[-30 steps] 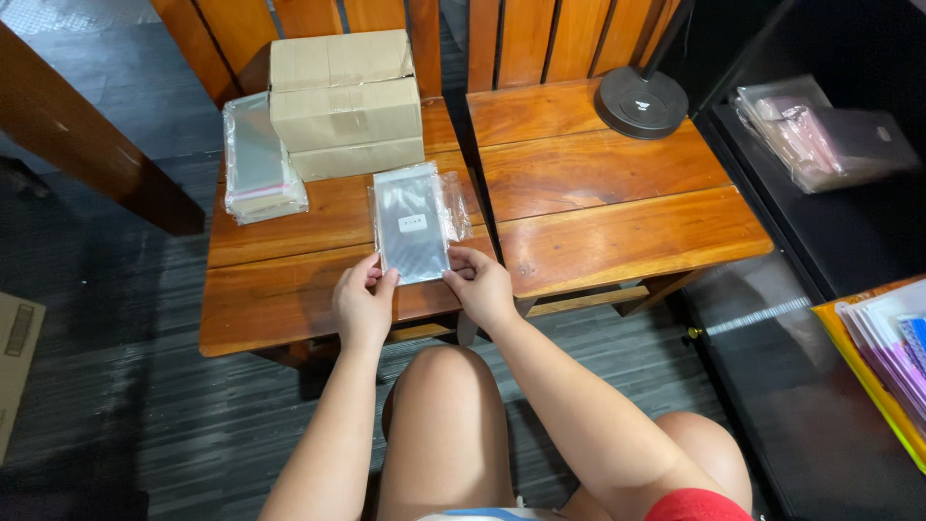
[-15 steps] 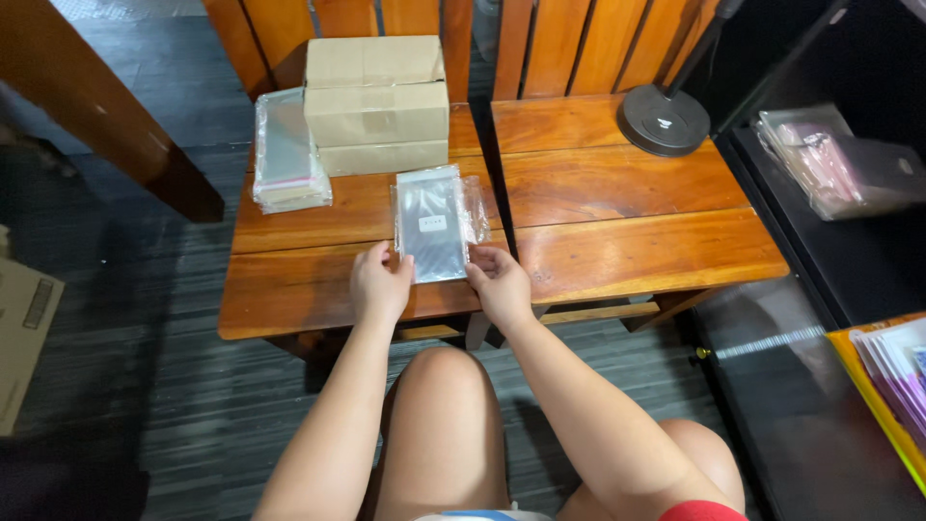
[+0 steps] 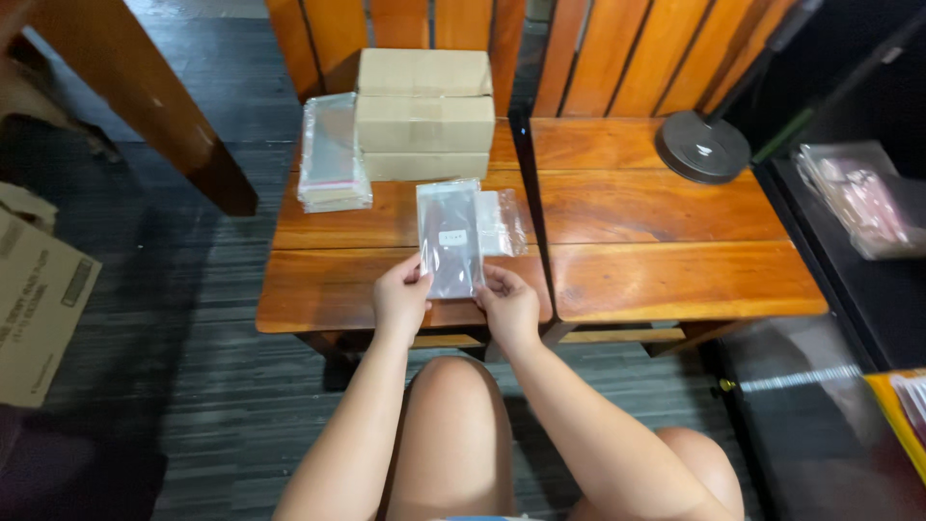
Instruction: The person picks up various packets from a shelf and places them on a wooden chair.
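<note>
A clear plastic sleeve with a dark flat item inside (image 3: 449,237) lies on the wooden chair seat (image 3: 318,289) in front of me. My left hand (image 3: 400,299) pinches its lower left corner and my right hand (image 3: 508,304) grips its lower right corner. A second small clear bag (image 3: 503,222) lies just right of the sleeve, partly under it. My bare knees are below the hands.
A stack of clear bags (image 3: 330,154) and stacked brown cardboard boxes (image 3: 424,111) sit at the back of the seat. A second wooden chair (image 3: 675,251) with a round black stand base (image 3: 702,147) is to the right. A cardboard box (image 3: 39,299) is at left, a black shelf with bagged goods (image 3: 863,198) at right.
The view has shifted so the chairs sit further right in frame. Both hands stay on the sleeve's lower corners in nearly the same hold.
</note>
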